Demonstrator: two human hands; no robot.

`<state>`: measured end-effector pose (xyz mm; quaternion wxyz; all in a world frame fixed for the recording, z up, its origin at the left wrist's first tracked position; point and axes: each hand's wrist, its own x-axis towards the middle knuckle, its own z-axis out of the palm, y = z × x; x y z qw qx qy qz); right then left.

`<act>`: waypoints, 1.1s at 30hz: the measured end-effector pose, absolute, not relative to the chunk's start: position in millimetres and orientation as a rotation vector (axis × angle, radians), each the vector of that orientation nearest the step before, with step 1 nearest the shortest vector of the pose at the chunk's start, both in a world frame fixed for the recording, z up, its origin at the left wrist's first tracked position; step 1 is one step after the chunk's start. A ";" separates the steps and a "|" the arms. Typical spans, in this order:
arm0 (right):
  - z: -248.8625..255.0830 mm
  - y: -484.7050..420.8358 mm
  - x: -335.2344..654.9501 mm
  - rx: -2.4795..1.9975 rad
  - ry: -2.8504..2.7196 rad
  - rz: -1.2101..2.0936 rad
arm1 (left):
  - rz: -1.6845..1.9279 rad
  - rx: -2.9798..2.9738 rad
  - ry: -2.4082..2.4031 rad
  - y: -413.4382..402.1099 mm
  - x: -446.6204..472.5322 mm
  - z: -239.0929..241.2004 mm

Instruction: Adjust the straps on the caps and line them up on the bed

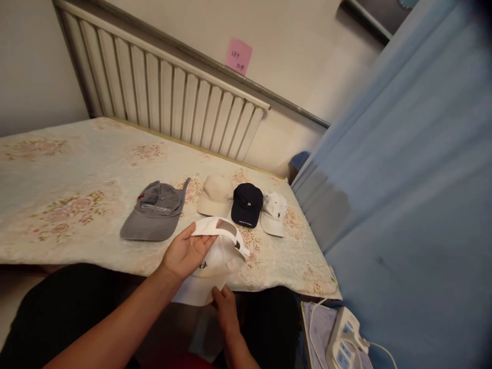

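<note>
A white cap lies at the near edge of the table, its brim hanging over the edge toward me. My left hand rests on the cap's left side, fingers stretched along its crown and back opening. My right hand pinches the brim from below. Behind it in a row sit a grey cap, a beige cap, a navy cap and a small white cap.
The table wears a pale floral cloth. A white radiator lines the wall behind, with a pink note above it. A blue curtain hangs at right. A white device with a cord lies at lower right.
</note>
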<state>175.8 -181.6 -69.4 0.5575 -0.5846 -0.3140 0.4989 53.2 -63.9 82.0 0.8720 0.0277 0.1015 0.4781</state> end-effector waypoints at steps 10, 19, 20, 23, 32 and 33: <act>-23.5 -188.9 198.8 -1.450 -0.719 0.887 | 1.025 0.292 0.501 -55.6 32.7 65.0; 4.0 -187.8 202.6 -1.586 -0.895 0.694 | 0.772 0.946 0.932 -75.2 44.9 33.7; 7.4 -187.8 202.0 -1.600 -0.913 0.685 | 0.730 1.048 0.971 -76.5 48.8 29.8; 18.8 -188.0 199.5 -1.643 -0.970 0.683 | 0.720 1.306 1.055 -76.0 59.9 21.0; 46.5 -195.4 180.8 -1.639 -1.268 0.549 | 0.916 1.303 1.054 -67.9 67.1 25.9; 47.9 -197.4 177.1 -1.615 -1.316 0.552 | 0.944 1.292 1.047 -68.0 65.4 27.3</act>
